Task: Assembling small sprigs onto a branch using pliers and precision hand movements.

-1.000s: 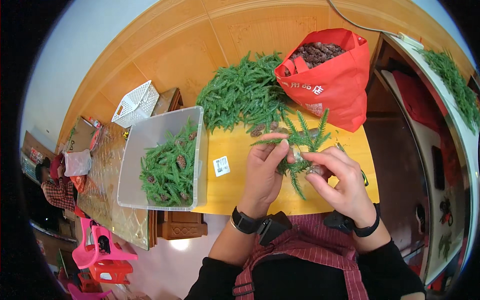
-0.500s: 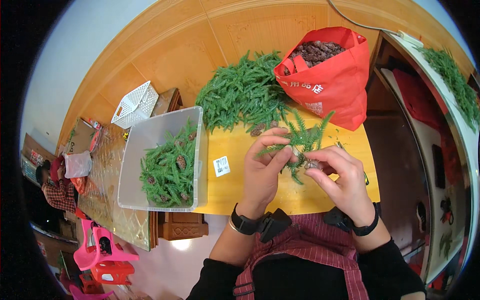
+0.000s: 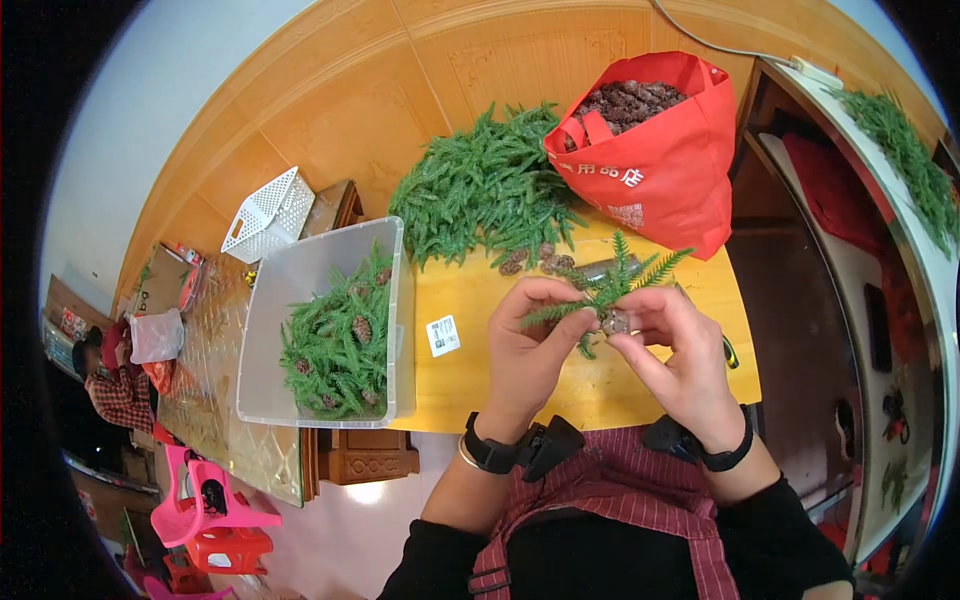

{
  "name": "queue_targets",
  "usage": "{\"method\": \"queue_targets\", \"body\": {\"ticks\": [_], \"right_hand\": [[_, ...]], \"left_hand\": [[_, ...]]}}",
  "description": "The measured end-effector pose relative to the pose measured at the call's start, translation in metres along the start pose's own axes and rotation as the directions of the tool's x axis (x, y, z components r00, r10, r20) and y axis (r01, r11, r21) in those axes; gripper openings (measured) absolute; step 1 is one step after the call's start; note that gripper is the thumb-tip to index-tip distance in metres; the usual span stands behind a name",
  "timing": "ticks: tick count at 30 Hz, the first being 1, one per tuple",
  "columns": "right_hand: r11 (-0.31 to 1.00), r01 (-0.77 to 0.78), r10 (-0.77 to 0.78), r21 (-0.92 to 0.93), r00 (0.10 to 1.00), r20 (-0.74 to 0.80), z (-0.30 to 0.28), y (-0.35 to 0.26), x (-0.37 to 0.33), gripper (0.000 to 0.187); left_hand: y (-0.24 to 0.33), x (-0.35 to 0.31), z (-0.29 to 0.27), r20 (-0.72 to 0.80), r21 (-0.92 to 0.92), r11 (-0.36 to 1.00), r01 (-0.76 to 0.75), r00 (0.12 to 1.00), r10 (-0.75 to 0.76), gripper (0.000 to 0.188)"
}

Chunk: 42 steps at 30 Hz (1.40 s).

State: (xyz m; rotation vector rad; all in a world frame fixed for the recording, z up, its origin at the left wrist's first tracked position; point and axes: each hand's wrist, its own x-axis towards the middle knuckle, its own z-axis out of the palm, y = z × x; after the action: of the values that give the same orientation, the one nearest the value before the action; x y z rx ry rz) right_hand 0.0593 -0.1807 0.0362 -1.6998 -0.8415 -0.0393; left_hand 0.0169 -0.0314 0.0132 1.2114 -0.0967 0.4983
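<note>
Above the near part of the yellow bench (image 3: 470, 395), the left hand (image 3: 530, 335) pinches a green sprig (image 3: 622, 272) between thumb and fingers, and the right hand (image 3: 680, 338) grips a small brown pine cone (image 3: 618, 322) against its stem. Left of the hands lie a white label (image 3: 442, 336) and, beyond it, a clear box (image 3: 310, 416) of coned sprigs. Farther back, loose cones (image 3: 513, 262) lie before a green branch heap (image 3: 475, 190), beside a red bag (image 3: 660, 190) of cones.
</note>
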Motion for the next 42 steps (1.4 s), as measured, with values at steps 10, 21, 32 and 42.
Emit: {"method": "queue_targets", "body": {"ticks": [10,21,32,42], "right_hand": [[0.981,-0.076,0.088,0.176,0.994,-0.062,0.006,0.005,-0.003,0.029],[0.958,-0.083,0.121,0.273,0.985,-0.125,0.013,0.011,-0.003,0.033],[0.950,-0.036,0.097,0.311,0.978,-0.183,0.014,0.014,-0.007,0.030],[0.983,0.015,0.016,0.184,0.986,-0.167,0.009,0.013,-0.012,0.027]], "left_hand": [[-0.001,0.001,-0.002,0.061,0.105,0.991,-0.078,0.996,0.072,0.016],[-0.009,0.000,-0.001,0.079,-0.084,0.996,-0.041,0.996,0.048,0.016],[0.001,-0.007,-0.001,0.043,0.237,0.961,-0.146,0.989,0.140,0.026],[0.007,-0.008,-0.002,0.134,0.312,0.922,-0.230,0.971,0.197,0.025]]}}
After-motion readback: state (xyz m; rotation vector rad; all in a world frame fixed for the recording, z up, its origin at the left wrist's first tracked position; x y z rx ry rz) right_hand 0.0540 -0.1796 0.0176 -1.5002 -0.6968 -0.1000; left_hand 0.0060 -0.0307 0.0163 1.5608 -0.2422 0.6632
